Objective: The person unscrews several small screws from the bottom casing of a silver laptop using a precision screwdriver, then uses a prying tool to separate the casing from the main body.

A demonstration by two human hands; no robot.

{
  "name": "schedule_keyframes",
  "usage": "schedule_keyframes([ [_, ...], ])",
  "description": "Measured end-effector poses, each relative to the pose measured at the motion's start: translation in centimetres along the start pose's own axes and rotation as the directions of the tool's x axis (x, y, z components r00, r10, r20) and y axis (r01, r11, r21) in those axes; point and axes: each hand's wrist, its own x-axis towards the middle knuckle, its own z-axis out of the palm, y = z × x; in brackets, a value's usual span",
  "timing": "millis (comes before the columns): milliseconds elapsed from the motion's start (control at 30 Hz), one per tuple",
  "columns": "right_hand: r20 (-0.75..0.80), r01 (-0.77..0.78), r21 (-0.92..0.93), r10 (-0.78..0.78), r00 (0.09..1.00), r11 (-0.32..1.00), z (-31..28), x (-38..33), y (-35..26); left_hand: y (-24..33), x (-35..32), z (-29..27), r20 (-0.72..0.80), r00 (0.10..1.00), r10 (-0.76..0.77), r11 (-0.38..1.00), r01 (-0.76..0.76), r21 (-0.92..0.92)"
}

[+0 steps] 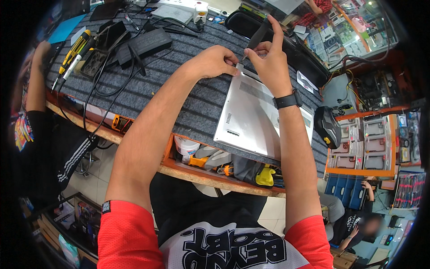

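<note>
A silver laptop [248, 112] lies upside down on the grey striped mat, its vented underside facing up. At its far left corner is my left hand [212, 62], fingers bent and pinching the edge there. Above the same corner my right hand [273, 60] grips a dark-handled screwdriver [259, 36]. The thumb and fingers hold it low, while the index finger stretches up to the handle's end. The thin shaft points down toward the corner; whether its tip sits in a screw is too small to tell.
Left of the laptop lie a black power adapter [148, 45], tangled cables and a yellow screwdriver [76, 51]. A black mouse-shaped object [328, 127] is near the right edge. Tools fill the open drawer [215, 158] below. Another person's arm [37, 80] rests at the table's left.
</note>
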Motion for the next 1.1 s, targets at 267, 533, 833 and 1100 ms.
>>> schedule_keyframes([
  [267, -0.013, -0.01, 0.094, 0.011, 1.0, 0.996, 0.1, 0.2, 0.9, 0.9, -0.1, -2.3, -0.586, 0.751, 0.304, 0.925, -0.085, 0.371],
  [533, -0.002, 0.049, 0.146, -0.049, 0.999, 0.988, 0.1, 0.1, 1.9, -1.0, 0.1, -3.8, -0.601, 0.644, 0.473, 0.692, 0.151, 0.706],
  [833, 0.024, -0.046, 0.035, 0.045, 0.999, 0.998, -0.2, -0.1, 0.1, -2.9, 2.1, -5.4, -0.488, 0.798, 0.354, 0.576, 0.225, 0.786],
  [1100, -0.023, 0.019, 0.093, -0.017, 1.0, 0.995, -0.1, -0.2, 0.2, -3.8, 4.2, -6.7, -0.407, 0.877, 0.256, 0.517, 0.232, 0.824],
])
